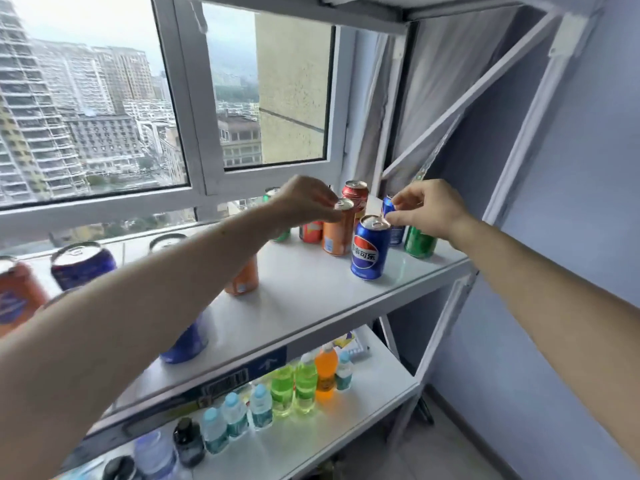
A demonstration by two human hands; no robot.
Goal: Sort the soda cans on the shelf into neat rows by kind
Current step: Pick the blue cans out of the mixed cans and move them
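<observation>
Both hands on soda cans at the far end of the top shelf (311, 299).

The left hand (304, 199) holds the rim of an upright orange can (337, 230) in a fingertip grip. The right hand (429, 209) pinches the top of a blue Pepsi can (369, 249) just beside it. A red can (356, 195) stands behind, a green can (419, 242) right. Bottles (304, 379) line the lower shelf.
</observation>
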